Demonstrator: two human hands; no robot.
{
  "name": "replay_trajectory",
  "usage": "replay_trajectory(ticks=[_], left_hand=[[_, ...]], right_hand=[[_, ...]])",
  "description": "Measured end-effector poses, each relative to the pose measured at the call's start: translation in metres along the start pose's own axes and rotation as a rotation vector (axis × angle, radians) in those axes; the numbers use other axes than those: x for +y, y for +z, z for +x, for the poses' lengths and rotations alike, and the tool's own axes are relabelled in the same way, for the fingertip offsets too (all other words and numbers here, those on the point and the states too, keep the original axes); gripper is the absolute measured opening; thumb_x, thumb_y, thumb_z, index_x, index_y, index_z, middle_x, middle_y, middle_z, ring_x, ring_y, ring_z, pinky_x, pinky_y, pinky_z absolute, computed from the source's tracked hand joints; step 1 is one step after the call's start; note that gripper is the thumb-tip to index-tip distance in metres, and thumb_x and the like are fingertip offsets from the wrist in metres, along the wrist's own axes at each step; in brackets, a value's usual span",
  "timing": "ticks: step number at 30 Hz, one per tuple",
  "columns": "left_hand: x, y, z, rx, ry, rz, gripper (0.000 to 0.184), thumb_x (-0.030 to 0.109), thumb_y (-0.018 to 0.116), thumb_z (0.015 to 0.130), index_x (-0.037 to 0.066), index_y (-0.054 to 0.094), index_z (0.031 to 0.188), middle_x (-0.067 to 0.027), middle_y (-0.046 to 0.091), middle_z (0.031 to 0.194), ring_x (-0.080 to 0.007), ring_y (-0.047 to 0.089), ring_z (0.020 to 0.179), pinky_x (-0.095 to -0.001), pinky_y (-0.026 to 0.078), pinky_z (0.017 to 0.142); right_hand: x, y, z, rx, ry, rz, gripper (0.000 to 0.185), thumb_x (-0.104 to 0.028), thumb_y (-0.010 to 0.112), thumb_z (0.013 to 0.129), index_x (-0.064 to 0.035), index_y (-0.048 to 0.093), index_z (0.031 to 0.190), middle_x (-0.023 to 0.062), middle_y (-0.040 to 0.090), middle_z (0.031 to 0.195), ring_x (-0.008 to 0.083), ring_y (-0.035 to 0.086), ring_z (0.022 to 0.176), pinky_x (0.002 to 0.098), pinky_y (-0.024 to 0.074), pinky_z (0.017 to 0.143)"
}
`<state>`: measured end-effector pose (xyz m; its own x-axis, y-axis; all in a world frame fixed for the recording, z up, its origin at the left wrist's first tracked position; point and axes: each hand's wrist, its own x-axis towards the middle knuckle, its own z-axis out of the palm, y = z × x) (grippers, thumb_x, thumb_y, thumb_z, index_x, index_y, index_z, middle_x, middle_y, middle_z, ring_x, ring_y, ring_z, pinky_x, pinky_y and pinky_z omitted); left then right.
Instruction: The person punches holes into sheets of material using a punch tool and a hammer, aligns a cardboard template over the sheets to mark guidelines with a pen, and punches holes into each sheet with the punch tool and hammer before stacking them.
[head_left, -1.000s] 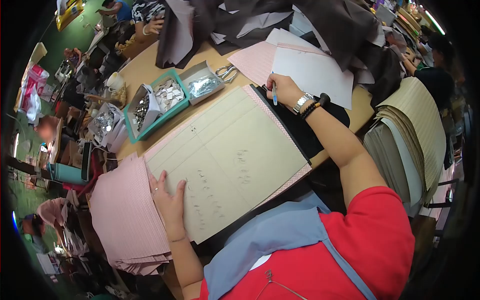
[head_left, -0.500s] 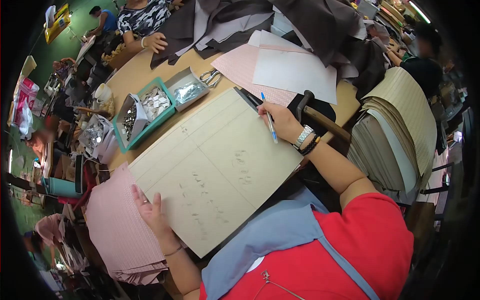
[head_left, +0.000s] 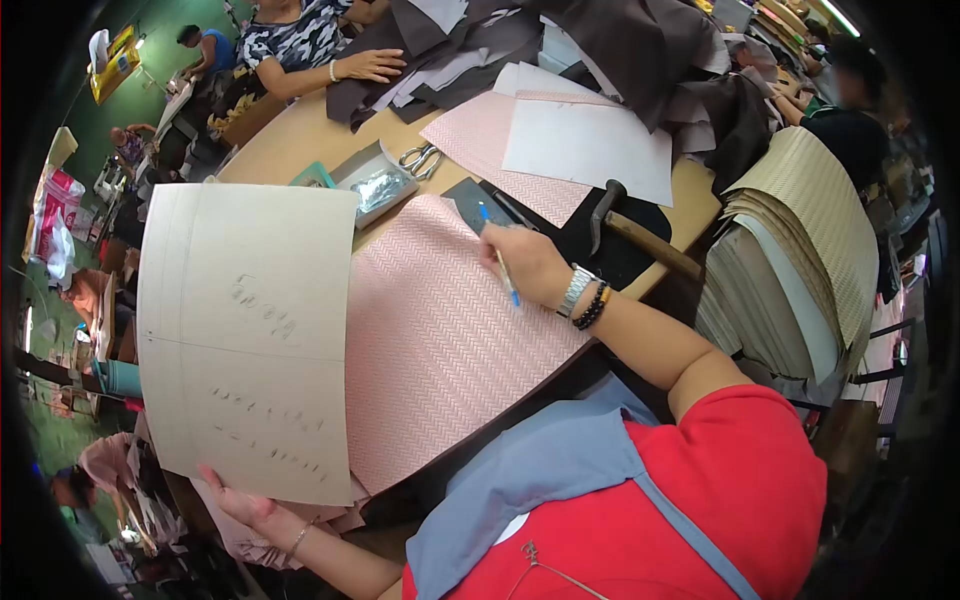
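My left hand (head_left: 240, 505) grips a large beige card pattern (head_left: 250, 310) by its lower edge, with most of its fingers hidden behind it. Handwritten marks and ruled lines cover the card, which is raised and tilted at the left. Beside it lies a pink herringbone sheet (head_left: 430, 330), flat before me. Over the sheet's upper right part, my right hand (head_left: 528, 262) is closed around a blue-and-white pen (head_left: 506, 277). A wristwatch and dark beads circle that wrist.
Past the sheet lie a hammer (head_left: 640, 240), scissors (head_left: 421, 161) and an open box (head_left: 378, 185). Dark fabric pieces (head_left: 620, 60) cover the far side, where a co-worker's hand (head_left: 370, 66) rests. Stacked sheets (head_left: 770, 290) stand at right.
The card has gone from flat in front of me to raised at the left in my left hand, uncovering the pink sheet. My right hand moved slightly left with the pen.
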<state>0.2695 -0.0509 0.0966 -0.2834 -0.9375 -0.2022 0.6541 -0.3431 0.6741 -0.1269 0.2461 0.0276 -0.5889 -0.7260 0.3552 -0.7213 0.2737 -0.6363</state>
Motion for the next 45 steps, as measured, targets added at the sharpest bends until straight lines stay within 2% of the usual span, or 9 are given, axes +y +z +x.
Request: replay_trajectory(ticks=[6, 10, 12, 16, 21, 26, 30, 42, 45], left_hand=[[-0.016, 0.007, -0.003, -0.06, 0.021, -0.008, 0.05, 0.031, 0.047, 0.097, 0.0, 0.043, 0.135, -0.0141, 0.047, 0.138, -0.0301, 0.044, 0.126, -0.045, 0.033, 0.107], [-0.019, -0.004, -0.004, -0.318, -0.103, -0.001, 0.047, 0.03, 0.048, 0.096, 0.001, 0.045, 0.134, -0.0146, 0.049, 0.136, -0.0295, 0.046, 0.124, -0.0445, 0.033, 0.107], [-0.031, 0.001, -0.007, -0.418, -0.174, -0.051, 0.048, 0.031, 0.047, 0.096, 0.001, 0.045, 0.134, -0.0151, 0.049, 0.136, -0.0301, 0.046, 0.124, -0.0447, 0.033, 0.107], [-0.072, 0.022, -0.019, -0.644, -0.333, -0.121, 0.048, 0.031, 0.046, 0.097, 0.003, 0.044, 0.136, -0.0142, 0.047, 0.139, -0.0317, 0.045, 0.127, -0.0465, 0.033, 0.107], [-0.117, 0.013, -0.015, -0.338, -0.462, 0.001, 0.049, 0.026, 0.049, 0.094, -0.001, 0.042, 0.135, -0.017, 0.051, 0.133, -0.0323, 0.05, 0.122, -0.0454, 0.04, 0.102], [-0.119, 0.033, -0.026, -0.332, -0.007, 0.644, 0.053, 0.026, 0.061, 0.089, -0.001, 0.045, 0.132, -0.0186, 0.05, 0.134, -0.03, 0.05, 0.121, -0.0413, 0.041, 0.101], [-0.086, 0.002, -0.006, -0.109, 0.805, 2.017, 0.06, 0.037, 0.068, 0.08, 0.004, 0.052, 0.127, -0.0245, 0.049, 0.132, -0.0397, 0.047, 0.122, -0.0459, 0.041, 0.099], [-0.067, -0.026, -0.003, -0.151, 0.682, 2.088, 0.039, 0.032, 0.07, 0.078, 0.005, 0.064, 0.105, -0.0215, 0.055, 0.124, -0.0316, 0.054, 0.115, -0.0431, 0.047, 0.092], [-0.054, 0.002, -0.003, 0.033, 0.181, 2.071, 0.03, 0.032, 0.062, 0.086, 0.005, 0.065, 0.099, -0.0174, 0.059, 0.12, -0.0269, 0.058, 0.112, -0.0406, 0.048, 0.09]], right_hand=[[0.025, -0.086, 0.094, 0.218, -0.238, 0.028, 0.024, -0.026, 0.045, 0.089, -0.0043, 0.056, 0.088, 0.0128, 0.056, 0.067, 0.0251, 0.058, 0.063, 0.0346, 0.0454, 0.063], [0.064, -0.219, 0.168, 0.4, -0.025, -0.835, 0.029, -0.025, 0.044, 0.094, -0.0037, 0.061, 0.104, 0.015, 0.067, 0.095, 0.0236, 0.065, 0.09, 0.0335, 0.0497, 0.08], [0.059, -0.257, 0.174, 0.547, -0.163, -0.783, 0.012, -0.012, 0.056, 0.091, -0.0016, 0.061, 0.094, 0.0086, 0.066, 0.085, 0.0224, 0.061, 0.071, 0.033, 0.0508, 0.067], [0.078, -0.218, 0.156, 0.288, -0.159, 0.123, 0.046, -0.04, 0.041, 0.099, 0.0, 0.057, 0.114, 0.0095, 0.066, 0.109, 0.0173, 0.065, 0.094, 0.0322, 0.0498, 0.083], [0.01, -0.093, 0.022, -0.184, 0.241, 0.692, 0.046, -0.036, 0.051, 0.096, -0.0021, 0.052, 0.127, 0.0049, 0.061, 0.116, 0.0118, 0.057, 0.102, 0.0278, 0.0469, 0.085], [0.008, -0.069, -0.028, -0.071, 0.414, 0.833, 0.037, -0.015, 0.06, 0.093, 0.003, 0.051, 0.124, 0.0066, 0.061, 0.112, 0.0115, 0.057, 0.099, 0.0248, 0.0456, 0.087], [0.059, -0.092, -0.035, 0.39, 0.372, 0.825, 0.031, -0.016, 0.059, 0.094, -0.0012, 0.052, 0.12, 0.006, 0.061, 0.112, 0.0125, 0.057, 0.1, 0.027, 0.0475, 0.085], [0.087, -0.167, -0.022, 0.685, 0.272, 1.121, 0.025, -0.02, 0.06, 0.093, -0.0046, 0.059, 0.113, 0.0075, 0.063, 0.111, 0.0194, 0.061, 0.098, 0.0343, 0.0512, 0.083], [0.09, -0.174, -0.023, 0.733, 0.259, 1.147, 0.024, -0.019, 0.063, 0.091, -0.0043, 0.06, 0.111, 0.0079, 0.065, 0.109, 0.0199, 0.062, 0.096, 0.0341, 0.0524, 0.082]])
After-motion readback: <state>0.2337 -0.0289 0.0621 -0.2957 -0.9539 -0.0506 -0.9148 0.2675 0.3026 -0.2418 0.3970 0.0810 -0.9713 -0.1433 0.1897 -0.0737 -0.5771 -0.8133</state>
